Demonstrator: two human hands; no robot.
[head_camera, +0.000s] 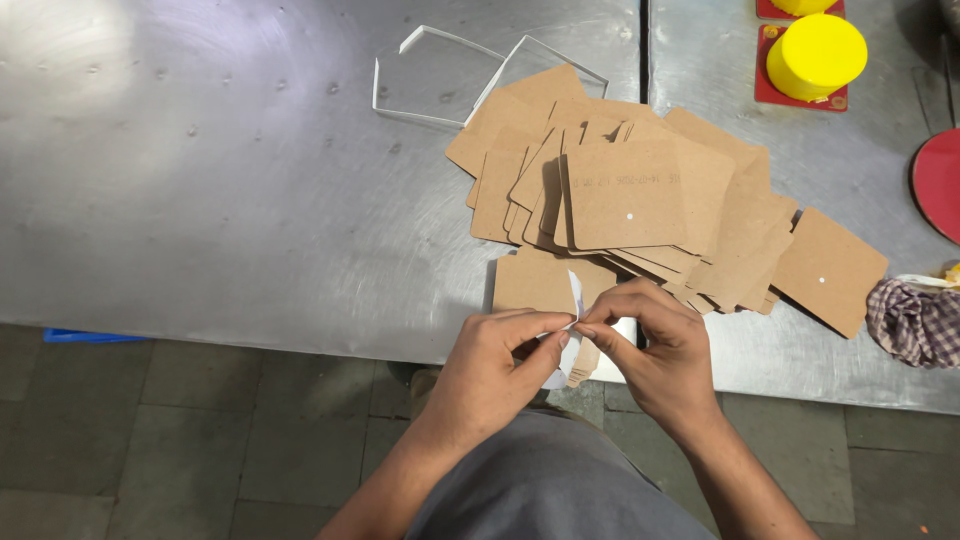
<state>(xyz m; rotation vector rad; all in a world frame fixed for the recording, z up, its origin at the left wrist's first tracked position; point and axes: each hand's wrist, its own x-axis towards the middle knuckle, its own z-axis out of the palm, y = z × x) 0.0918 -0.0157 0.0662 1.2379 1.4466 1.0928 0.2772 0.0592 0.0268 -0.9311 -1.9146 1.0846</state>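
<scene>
We see the left hand (487, 372) and right hand (655, 352) meeting at the table's (250, 200) near edge, fingertips pinched together on a thin white film (574, 296). Film's long axis runs roughly upright, free end pointing toward the far edge, peeling off a brown card (535, 283) lying flat there. Just beyond, a fanned card pile (640, 195); past it, clear frames (440, 75).

Red disc (940, 185) cut by right edge; lower brown cards (750, 260) mostly overlapped

Both hands pinch white film strip (574, 300) — over brown boards (640, 200).
</scene>
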